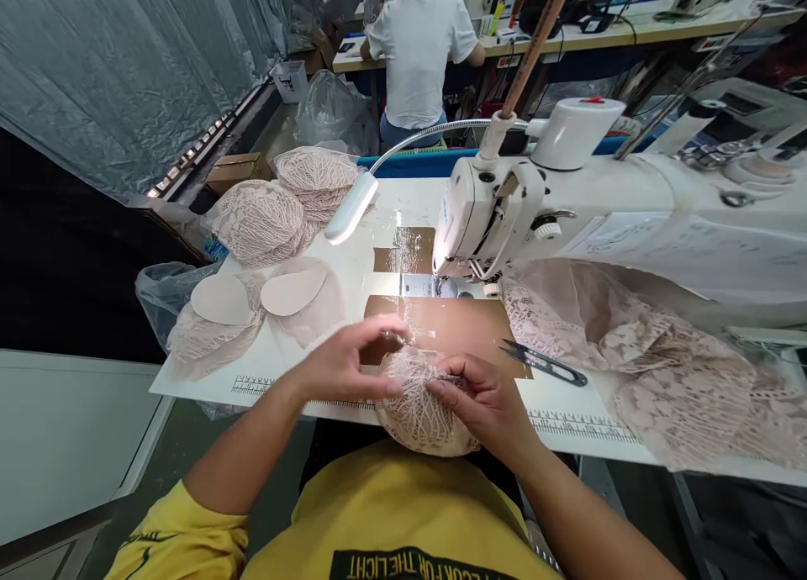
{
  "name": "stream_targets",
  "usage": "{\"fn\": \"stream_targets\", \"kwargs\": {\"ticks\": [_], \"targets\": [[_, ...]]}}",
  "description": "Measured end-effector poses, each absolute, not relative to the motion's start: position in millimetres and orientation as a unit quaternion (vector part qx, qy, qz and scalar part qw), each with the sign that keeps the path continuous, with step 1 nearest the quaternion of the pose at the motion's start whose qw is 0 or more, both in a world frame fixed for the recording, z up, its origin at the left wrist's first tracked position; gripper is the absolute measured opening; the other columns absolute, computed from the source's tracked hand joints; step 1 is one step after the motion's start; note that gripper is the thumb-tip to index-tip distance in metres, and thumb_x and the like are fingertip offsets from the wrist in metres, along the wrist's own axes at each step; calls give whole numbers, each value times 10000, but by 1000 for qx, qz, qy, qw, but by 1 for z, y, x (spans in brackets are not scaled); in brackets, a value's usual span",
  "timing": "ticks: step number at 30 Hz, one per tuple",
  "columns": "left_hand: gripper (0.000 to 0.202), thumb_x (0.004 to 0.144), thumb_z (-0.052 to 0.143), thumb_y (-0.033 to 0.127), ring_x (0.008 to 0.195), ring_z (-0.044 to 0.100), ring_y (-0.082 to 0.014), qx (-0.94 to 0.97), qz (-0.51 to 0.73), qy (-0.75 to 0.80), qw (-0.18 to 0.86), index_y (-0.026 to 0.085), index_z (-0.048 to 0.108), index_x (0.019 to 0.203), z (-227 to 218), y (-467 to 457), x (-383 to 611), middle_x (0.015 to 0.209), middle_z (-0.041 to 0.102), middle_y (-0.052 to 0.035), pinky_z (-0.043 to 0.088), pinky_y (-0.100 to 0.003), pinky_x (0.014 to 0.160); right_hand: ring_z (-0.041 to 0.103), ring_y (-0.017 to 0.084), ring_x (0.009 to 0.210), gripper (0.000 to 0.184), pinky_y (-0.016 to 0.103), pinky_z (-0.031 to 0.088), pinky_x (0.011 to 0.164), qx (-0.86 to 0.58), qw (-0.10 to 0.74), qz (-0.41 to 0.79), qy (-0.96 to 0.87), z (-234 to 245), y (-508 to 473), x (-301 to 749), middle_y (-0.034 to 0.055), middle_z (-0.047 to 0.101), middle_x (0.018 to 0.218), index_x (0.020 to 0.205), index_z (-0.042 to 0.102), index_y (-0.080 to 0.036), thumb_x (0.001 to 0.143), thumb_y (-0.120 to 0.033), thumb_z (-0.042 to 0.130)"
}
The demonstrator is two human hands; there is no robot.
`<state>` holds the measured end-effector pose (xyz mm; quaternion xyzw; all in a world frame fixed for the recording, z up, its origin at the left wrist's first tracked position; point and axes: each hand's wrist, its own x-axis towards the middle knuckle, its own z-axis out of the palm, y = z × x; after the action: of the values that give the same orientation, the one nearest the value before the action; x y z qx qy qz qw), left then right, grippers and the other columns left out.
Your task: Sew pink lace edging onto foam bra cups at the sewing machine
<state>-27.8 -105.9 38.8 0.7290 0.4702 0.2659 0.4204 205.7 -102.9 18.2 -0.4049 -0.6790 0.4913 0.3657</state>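
A rounded pale-pink lace cup (425,412), like a bra cup, is at the table's front edge, just above my lap. My right hand (485,403) pinches its upper right rim between thumb and fingers. At the cup's upper left is my left hand (353,361), thumb and fingers spread apart; its thumb tip is by the lace, and I cannot tell whether it touches. Brown board (460,324) covers the tabletop just beyond the cup. Thread snips (545,363) lie to the right of my right hand.
A white sewing machine (479,210) with a bent lamp (353,208) stands ahead. Lace cups are stacked (258,218) at the back left, with smooth cup pads (220,300) nearer. Joined lace pieces (687,387) spread on the right. A person in white (419,50) sits beyond.
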Motion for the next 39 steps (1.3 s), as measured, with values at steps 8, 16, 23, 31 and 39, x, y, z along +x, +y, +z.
{"fn": "stream_targets", "kwargs": {"ticks": [8, 16, 23, 31, 39], "targets": [[265, 829, 622, 393, 657, 468, -124, 672, 284, 433, 529, 129, 623, 852, 37, -110, 8, 725, 515, -13, 396, -228, 585, 647, 192, 779, 109, 305, 490, 686, -391, 422, 387, -721, 25, -90, 204, 28, 699, 804, 692, 642, -233, 799, -247, 632], [277, 839, 617, 394, 689, 474, -125, 613, 304, 424, 593, 123, 622, 900, 45, -102, 9, 761, 535, -27, 395, -232, 618, 635, 164, 638, 144, 278, 475, 579, -412, 418, 429, -687, 28, -86, 201, 20, 696, 714, 649, 598, -223, 791, -232, 624], [292, 852, 604, 403, 646, 447, -109, 570, 324, 429, 621, 112, 637, 864, 41, -97, 12, 707, 511, -20, 358, -221, 567, 591, 148, 610, 108, 258, 457, 540, -440, 381, 492, -647, 28, -79, 205, 13, 665, 690, 744, 637, -207, 770, -306, 673], [275, 856, 610, 387, 641, 461, -108, 527, 319, 377, 692, 114, 650, 856, 41, -95, 10, 695, 517, -16, 382, -229, 590, 518, 115, 587, 209, 236, 425, 519, -397, 349, 636, -562, 32, -76, 211, 14, 636, 692, 759, 671, -184, 736, -386, 723], [330, 728, 728, 414, 525, 450, -76, 375, 424, 426, 706, 129, 571, 676, 33, -101, 19, 606, 517, 16, 357, -201, 507, 575, 124, 691, 261, 252, 491, 639, -383, 372, 701, -473, 24, -69, 207, 13, 647, 780, 860, 678, -199, 708, -399, 747]]}}
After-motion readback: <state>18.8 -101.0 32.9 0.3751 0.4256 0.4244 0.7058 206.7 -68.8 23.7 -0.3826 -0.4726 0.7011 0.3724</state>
